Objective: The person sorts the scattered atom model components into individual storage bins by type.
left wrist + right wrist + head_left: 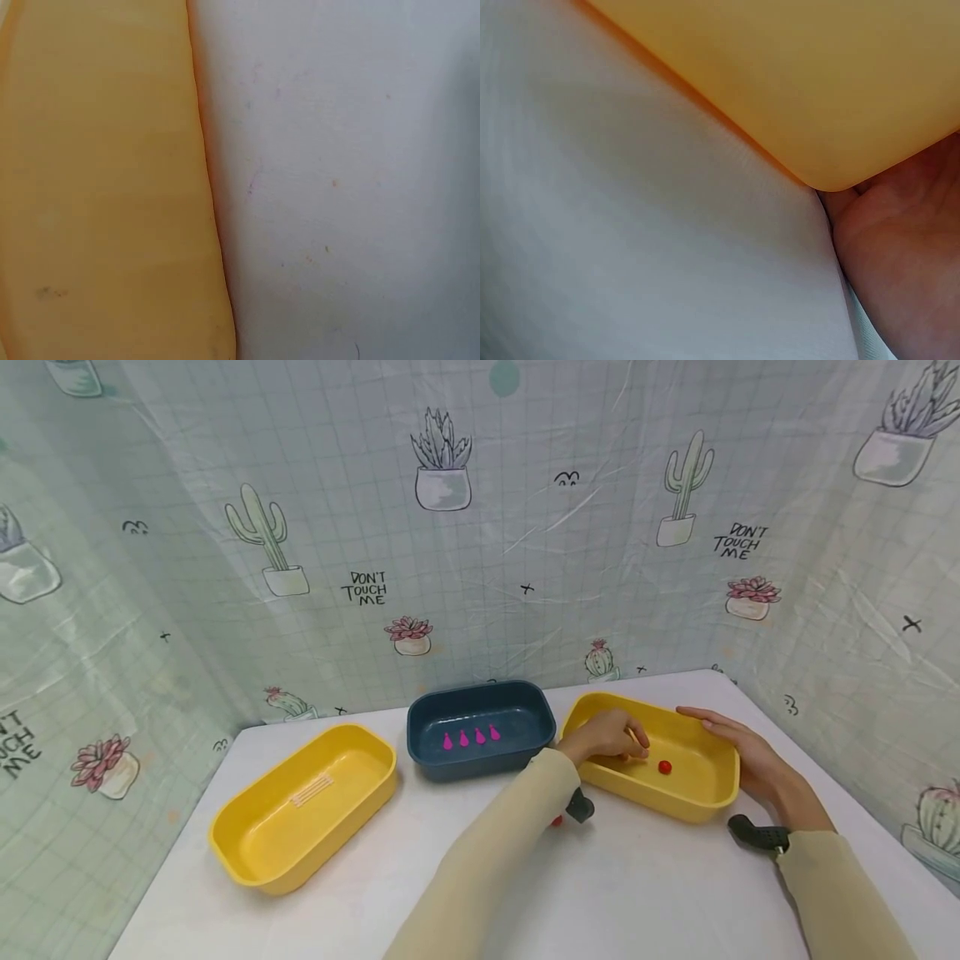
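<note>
My left hand (pixel 611 737) reaches over the near-left side into the right-hand yellow bin (pixel 697 810), its fingers bent downward. Whether anything is between those fingers is hidden. A small round red piece (pixel 665 767) lies on the bin's floor, just right of the fingertips. My right hand (pixel 750 756) rests along the bin's right end with its fingers extended. In the right wrist view, the palm (pixel 900 247) lies against the bin's outer wall (pixel 817 97). The left wrist view has only the bin's outer side (pixel 112 180) and white tabletop.
Another red piece (pixel 557 820) is on the white table (pixel 600 893), partly covered by the left wrist's camera. A dark blue bin (pixel 480 768) holds several pink pin-shaped pieces (pixel 480 736). In the left yellow bin (pixel 300 860) lie several pale sticks (pixel 311 790). A patterned curtain (pixel 480 552) stands behind.
</note>
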The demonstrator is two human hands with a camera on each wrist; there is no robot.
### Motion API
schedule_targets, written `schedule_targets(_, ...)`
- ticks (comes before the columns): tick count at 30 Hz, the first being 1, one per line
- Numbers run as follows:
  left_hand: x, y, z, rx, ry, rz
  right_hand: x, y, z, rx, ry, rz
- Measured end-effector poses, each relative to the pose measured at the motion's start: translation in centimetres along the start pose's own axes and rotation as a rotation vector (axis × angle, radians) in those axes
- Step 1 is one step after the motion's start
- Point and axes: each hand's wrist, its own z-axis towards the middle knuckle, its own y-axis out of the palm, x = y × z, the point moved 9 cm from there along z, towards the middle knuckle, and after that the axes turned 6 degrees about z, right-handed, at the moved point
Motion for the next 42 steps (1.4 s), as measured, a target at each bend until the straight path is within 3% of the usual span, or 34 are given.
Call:
schedule_targets(10, 0.5, -1.4, -0.8, 0.010, 0.036, -0.061, -0.1, 0.2, -0.1, 0.008, -0.002, -0.014)
schedule_targets(18, 1.0, -2.7, -1.4, 0.038, 0.121, -0.054, -0.1, 0.2, -0.3, 0.017, 0.006, -0.019)
schedule_targets(23, 0.7, -3.6, -2.2, 0.097, 0.168, -0.103, -0.3, 0.4, -0.4, 0.008, 0.001, -0.001)
schedule_targets(28, 0.0, -4.7, -3.9, 0.177, 0.184, -0.181, -0.3, 0.6, -0.3, -0.003, -0.011, 0.004)
schedule_targets(36, -1.3, -6.8, -7.6, 0.222, 0.253, -0.316, -0.4, 0.6, -0.2, -0.011, -0.024, 0.028)
schedule_targets(42, -2.9, -8.0, -10.1, 0.256, 0.265, -0.384, -0.4, 0.6, -0.3, -0.008, -0.027, 0.020)
